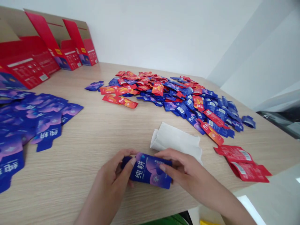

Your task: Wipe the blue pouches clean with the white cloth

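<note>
A small blue-and-purple carton (150, 175) with white characters is held over the near part of the table, between both hands. My left hand (118, 172) pinches its left end, thumb on the front face. My right hand (185, 165) grips the other end, with the thumb on the printed front and fingers at the upper edge. Just beyond the right hand lies a folded white cloth (177, 137). Flat blue cartons (47, 112) of the same print overlap in a spread on the left. The carton's back and the fingertips behind it are hidden.
A large pile of small red and blue packets (168, 93) covers the far middle and right. Red cartons (246, 162) lie near the right edge. Open red display boxes (28, 62) stand at the back left. A white wall (152, 34) rises behind the table (105, 134).
</note>
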### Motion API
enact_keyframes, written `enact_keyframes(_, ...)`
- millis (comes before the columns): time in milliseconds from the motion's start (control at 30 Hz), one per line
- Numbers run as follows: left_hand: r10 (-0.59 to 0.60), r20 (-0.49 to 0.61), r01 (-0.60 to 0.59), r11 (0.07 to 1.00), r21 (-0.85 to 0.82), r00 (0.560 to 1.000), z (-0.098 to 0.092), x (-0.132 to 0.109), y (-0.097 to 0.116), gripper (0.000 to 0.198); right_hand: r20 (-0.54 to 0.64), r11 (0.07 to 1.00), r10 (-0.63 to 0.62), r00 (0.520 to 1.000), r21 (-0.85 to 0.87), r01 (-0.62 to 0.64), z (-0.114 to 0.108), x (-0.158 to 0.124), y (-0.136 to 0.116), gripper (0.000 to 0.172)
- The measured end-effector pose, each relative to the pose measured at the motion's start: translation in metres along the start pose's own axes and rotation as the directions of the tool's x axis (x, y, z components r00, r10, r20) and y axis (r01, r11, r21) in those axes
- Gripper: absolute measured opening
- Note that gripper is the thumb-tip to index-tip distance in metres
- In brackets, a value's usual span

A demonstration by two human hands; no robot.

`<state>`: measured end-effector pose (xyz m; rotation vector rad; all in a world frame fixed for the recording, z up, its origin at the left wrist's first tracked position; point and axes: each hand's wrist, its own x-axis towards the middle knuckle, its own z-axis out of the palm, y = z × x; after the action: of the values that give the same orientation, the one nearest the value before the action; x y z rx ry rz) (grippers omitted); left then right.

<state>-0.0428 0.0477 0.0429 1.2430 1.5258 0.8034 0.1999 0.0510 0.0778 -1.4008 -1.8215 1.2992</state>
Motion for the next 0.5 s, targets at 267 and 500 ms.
enact_keyframes(267,-0.014,-0.151,0.017,1.0,0.024,0.988,0.01,-0.008,-0.022,0.057,-0.455,0.886,-0.24,0.857,-0.463,0.002,-0.002,-0.005,0.022,0.027)
enact_keyframes(500,0.595,-0.033,-0.445,0.636,0.631,0.803,-0.008,-0.029,-0.034,0.049,-0.283,0.735,-0.343,0.896,-0.674,0.069,0.0,-0.004,0.062,0.056)
